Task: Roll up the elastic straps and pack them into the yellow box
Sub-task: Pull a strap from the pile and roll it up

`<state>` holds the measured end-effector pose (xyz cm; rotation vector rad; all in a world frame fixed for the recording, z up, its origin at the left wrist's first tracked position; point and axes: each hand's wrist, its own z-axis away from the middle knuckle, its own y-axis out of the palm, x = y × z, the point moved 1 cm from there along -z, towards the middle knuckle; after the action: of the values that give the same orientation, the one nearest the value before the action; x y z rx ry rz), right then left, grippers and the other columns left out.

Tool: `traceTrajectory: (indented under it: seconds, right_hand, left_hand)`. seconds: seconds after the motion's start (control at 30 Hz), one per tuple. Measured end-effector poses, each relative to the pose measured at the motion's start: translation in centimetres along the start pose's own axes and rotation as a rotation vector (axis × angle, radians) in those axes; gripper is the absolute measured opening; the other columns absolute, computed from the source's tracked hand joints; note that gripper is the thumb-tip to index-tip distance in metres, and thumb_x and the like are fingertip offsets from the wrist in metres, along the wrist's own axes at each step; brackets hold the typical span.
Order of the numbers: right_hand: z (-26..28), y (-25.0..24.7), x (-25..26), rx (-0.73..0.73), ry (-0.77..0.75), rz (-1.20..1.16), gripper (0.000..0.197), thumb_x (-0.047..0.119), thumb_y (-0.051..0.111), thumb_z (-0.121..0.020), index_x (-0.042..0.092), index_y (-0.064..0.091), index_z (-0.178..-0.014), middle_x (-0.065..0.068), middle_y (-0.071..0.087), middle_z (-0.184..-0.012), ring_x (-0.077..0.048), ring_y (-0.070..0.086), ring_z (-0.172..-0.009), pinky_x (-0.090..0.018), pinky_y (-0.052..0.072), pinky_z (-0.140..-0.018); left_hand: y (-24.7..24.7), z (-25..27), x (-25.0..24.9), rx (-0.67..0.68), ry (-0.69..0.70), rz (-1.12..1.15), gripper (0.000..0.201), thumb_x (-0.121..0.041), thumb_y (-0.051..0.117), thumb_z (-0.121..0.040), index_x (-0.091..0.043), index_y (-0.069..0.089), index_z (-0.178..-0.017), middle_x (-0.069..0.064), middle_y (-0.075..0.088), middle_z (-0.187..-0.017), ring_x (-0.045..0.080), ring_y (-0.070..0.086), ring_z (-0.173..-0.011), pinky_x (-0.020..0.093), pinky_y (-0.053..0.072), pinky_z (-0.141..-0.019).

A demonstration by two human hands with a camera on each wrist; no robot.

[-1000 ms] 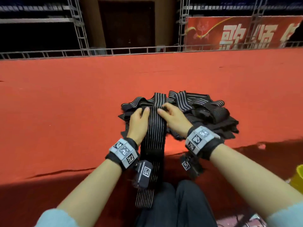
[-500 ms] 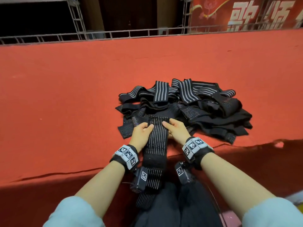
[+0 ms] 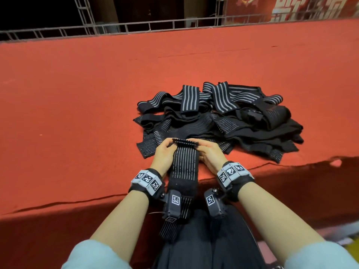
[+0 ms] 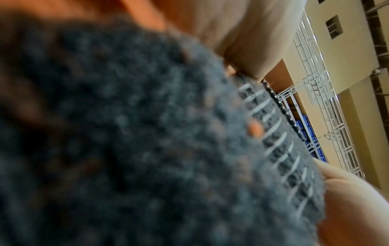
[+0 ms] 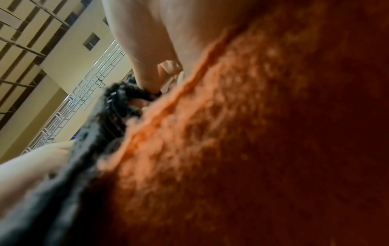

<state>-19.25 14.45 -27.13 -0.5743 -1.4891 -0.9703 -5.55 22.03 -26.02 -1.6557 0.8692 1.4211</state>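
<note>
Where the black ribbed elastic strap (image 3: pixel 185 162) lies lengthwise over the near edge of the red carpeted counter (image 3: pixel 77 113), we see its far end turned into a first small fold, thin pale stripes running along the weave. We note the left hand (image 3: pixel 165 154) and right hand (image 3: pixel 208 154) each pinching one side of that fold, so the grip is grasping the strap from both flanks. Just beyond lies a loose pile of straps (image 3: pixel 223 117); a metal truss railing (image 3: pixel 136 28) bounds the counter's far edge.
</note>
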Motion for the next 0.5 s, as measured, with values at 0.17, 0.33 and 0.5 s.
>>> traceTrajectory:
  seconds: [0.17, 0.33, 0.5]
  right_hand:
    - [0.1, 0.0, -0.1, 0.011, -0.016, -0.026, 0.041, -0.018, 0.036, -0.085, 0.002, 0.072, -0.084, -0.006, 0.074, -0.091, -0.017, 0.069, -0.086, -0.025, 0.054, -0.071]
    - [0.1, 0.2, 0.1, -0.02, -0.008, -0.054, 0.026, -0.005, 0.048, -0.086, 0.005, 0.07, -0.076, -0.002, 0.071, -0.081, -0.014, 0.064, -0.074, -0.022, 0.051, -0.061]
    - [-0.4, -0.6, -1.4, -0.009, -0.097, 0.114, 0.041, -0.001, 0.061, -0.086, 0.03, 0.066, -0.113, -0.006, 0.064, -0.097, -0.011, 0.06, -0.067, -0.02, 0.045, -0.05]
  left_hand:
    - [-0.1, 0.4, 0.1, 0.012, -0.052, 0.101, 0.032, 0.004, 0.04, -0.091, -0.015, 0.065, -0.087, -0.001, 0.065, -0.079, 0.014, 0.057, -0.069, 0.028, 0.048, -0.062]
    - [0.0, 0.4, -0.1, 0.043, -0.149, 0.213, 0.024, -0.017, 0.049, -0.091, -0.02, 0.069, -0.079, 0.002, 0.063, -0.079, 0.016, 0.059, -0.068, 0.029, 0.045, -0.061]
    - [-0.1, 0.1, 1.1, 0.107, -0.065, 0.102, 0.049, -0.01, 0.056, -0.095, -0.032, 0.047, -0.138, 0.004, 0.06, -0.125, 0.012, 0.057, -0.115, 0.029, 0.048, -0.099]
